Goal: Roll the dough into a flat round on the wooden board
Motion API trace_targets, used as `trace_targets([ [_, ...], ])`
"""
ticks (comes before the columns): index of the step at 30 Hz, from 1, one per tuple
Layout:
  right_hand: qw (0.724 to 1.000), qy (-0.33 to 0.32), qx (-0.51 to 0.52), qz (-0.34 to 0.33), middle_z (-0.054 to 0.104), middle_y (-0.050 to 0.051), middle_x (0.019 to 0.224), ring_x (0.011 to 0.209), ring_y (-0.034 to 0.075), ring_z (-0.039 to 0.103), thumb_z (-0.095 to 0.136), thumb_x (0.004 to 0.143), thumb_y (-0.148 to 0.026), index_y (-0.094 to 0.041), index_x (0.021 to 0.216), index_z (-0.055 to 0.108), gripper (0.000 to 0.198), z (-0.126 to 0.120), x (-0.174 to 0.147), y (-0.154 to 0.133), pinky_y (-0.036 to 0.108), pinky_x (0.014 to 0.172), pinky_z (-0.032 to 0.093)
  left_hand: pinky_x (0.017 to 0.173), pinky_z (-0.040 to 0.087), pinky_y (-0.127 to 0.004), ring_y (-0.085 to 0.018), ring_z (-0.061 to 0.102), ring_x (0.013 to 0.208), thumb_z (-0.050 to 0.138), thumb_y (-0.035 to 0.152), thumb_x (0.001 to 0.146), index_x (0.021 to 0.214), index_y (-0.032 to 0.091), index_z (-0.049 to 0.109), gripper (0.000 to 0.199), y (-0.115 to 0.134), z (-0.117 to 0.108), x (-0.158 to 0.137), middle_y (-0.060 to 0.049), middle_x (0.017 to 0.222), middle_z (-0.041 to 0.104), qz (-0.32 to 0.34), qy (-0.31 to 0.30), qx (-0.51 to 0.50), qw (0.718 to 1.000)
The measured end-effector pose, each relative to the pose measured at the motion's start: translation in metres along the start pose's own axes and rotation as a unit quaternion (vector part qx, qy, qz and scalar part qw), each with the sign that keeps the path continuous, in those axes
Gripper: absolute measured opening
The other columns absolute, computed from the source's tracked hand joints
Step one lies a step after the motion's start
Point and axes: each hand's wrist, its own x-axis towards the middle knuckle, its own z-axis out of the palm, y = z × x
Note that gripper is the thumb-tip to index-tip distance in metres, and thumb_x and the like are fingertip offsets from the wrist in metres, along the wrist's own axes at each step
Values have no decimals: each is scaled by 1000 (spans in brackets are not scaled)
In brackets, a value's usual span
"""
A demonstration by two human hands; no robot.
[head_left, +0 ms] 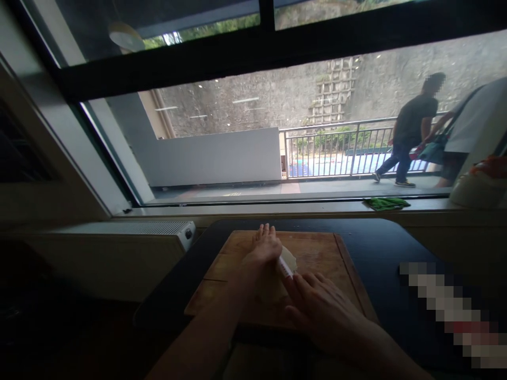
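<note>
A slim white rolling pin (285, 268) with faint markings lies slantwise between my two hands over a wooden board. Beneath and beside it is a thin, pale sheet of dough (289, 257), partly covered by the pin and hands. My left hand (267, 244) holds down the pin's far end under its palm, fingers reaching forward over the board. The near end is held under my right hand (320, 296), whose fingers lie close together across it. Both ends of the pin are hidden by the hands.
The wooden cutting board (320, 243) rests on a dark table (380, 248) below a window. A white radiator (119, 228) stands left. A green cloth (386, 203) and a pale container (479, 184) are on the sill. Two people walk outside. Something blurred lies at the right.
</note>
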Motion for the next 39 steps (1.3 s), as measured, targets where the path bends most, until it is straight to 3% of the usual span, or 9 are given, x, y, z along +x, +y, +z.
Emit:
trace_targets([
  [4,996,-4,-79,35,59,10,105,94,24,53,44,86,-24,-17,124,51,38,17,0,9,40,83,45,108,10,-53,-28,12,138,36,22,85,137,8,36,54,56,9,28,-14,147,27,18,-9,25,999],
  [7,989,4,-141,45,59,13,106,91,26,55,41,86,-17,-12,128,47,43,28,-3,12,41,79,47,108,11,-54,-27,19,136,39,20,84,132,12,44,48,71,8,33,-13,142,37,45,-22,37,998],
  [13,981,49,-185,-16,57,20,113,92,27,55,40,78,-7,-4,136,35,58,38,-6,-17,40,76,48,103,17,-58,-34,23,133,29,34,92,116,20,58,41,9,-17,-4,-9,139,42,64,-47,39,996],
  [17,983,55,-170,-37,55,19,117,95,27,55,41,80,-12,-6,136,35,56,35,-10,-21,40,78,46,107,14,-52,-27,17,137,17,39,95,137,16,35,52,-29,-27,-35,-11,147,26,48,-47,34,997],
  [20,989,36,-141,0,59,13,109,94,23,55,39,83,-9,-15,133,39,51,25,-4,3,36,81,43,108,12,-48,-25,16,137,16,43,94,139,13,31,56,-25,-22,-30,-11,148,26,22,-48,28,998],
  [24,988,14,-136,76,62,12,105,93,24,57,38,86,-12,-16,120,50,37,8,30,66,34,81,39,107,11,-54,-27,27,132,23,40,93,118,17,55,46,4,-14,11,-12,136,45,10,-32,17,999],
  [28,988,11,-145,59,58,10,119,105,22,53,35,90,-21,-20,119,52,33,2,62,112,34,89,35,102,18,-60,-29,40,123,22,42,93,104,18,62,48,17,-15,28,-12,122,58,-7,-4,0,1000],
  [35,987,15,-159,35,46,6,134,124,20,37,28,94,-41,-21,132,39,44,19,51,105,41,105,17,112,10,-43,-22,28,132,19,39,95,131,19,45,48,-6,-7,-62,-5,137,45,70,142,-3,987],
  [39,979,18,-184,81,42,12,137,129,24,30,22,95,-45,-15,131,39,50,28,86,98,47,105,16,112,5,-43,-22,25,134,22,37,95,135,18,40,49,-23,-9,-78,-5,142,39,71,134,17,988],
])
